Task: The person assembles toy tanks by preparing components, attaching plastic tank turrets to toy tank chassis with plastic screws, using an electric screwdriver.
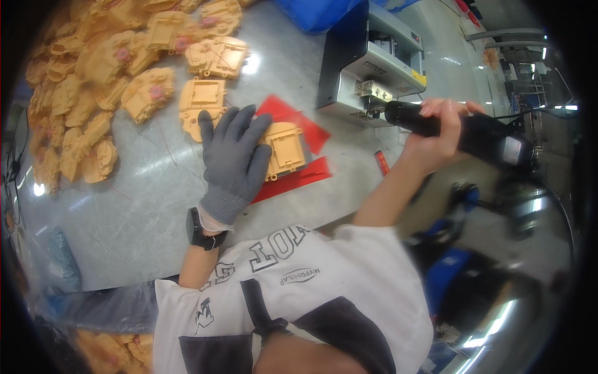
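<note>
The glove (237, 156) is grey, the tool (489, 138) black, the casing (284, 149) orange-yellow.

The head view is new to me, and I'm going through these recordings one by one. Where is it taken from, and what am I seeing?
There is no robot here: a person works with their own hands. A wide fisheye camera on the head looks down, so straight edges bend near the rim. The left hand, in a gray glove, rests against a yellow plastic part; how firmly it grips is unclear. The bare right hand holds a black handheld tool, its tip end at the front of a boxy machine. Red pieces lie near the part. More yellow parts are heaped at the left on the gray tabletop.
</note>
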The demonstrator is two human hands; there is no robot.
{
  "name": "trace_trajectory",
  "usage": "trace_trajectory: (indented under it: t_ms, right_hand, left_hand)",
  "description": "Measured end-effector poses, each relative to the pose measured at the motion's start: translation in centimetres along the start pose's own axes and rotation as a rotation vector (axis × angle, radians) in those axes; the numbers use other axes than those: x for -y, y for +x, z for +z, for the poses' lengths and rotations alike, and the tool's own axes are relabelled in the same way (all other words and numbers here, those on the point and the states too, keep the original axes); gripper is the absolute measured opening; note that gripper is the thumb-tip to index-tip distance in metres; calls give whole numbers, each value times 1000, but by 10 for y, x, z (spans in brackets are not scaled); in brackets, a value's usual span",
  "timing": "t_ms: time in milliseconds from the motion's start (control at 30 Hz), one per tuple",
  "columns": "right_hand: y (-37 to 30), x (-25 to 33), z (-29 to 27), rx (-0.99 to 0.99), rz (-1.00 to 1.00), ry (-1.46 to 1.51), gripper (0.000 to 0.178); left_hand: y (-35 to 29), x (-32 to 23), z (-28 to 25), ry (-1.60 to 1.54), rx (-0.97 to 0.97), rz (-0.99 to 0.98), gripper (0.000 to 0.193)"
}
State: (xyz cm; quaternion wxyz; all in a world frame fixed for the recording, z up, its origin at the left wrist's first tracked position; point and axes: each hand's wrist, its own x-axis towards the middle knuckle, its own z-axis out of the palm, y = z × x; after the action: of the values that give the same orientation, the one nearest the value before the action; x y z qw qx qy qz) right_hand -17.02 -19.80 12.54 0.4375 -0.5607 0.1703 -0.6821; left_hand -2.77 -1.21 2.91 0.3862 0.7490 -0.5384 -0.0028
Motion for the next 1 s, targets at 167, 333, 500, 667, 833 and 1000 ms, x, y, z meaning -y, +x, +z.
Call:
trace_trajectory:
  t_ms: [167, 333, 500, 667, 833, 1000]
  right_hand:
    - [5, -19, 14, 85, 109, -124, 26]
    - [-13, -3, 13, 152, 282, -13, 31]
    - [-59, 37, 35, 523, 214, 283, 42]
    - [-78, 43, 46, 591, 300, 177, 39]
    - [-85, 40, 47, 528, 345, 166, 39]
    - [-90, 37, 50, 579, 361, 109, 39]
  left_hand:
    - [-4, -2, -7, -36, -7, -14, 38]
    - [-3, 2, -11, -61, 92, -23, 42]
    - [-8, 8, -11, -28, 82, 2, 40]
    - [-6, 11, -9, -33, 54, -17, 40]
    - [-6, 10, -8, -63, 65, -23, 40]
    - [-8, 10, -8, -66, 70, -40, 41]
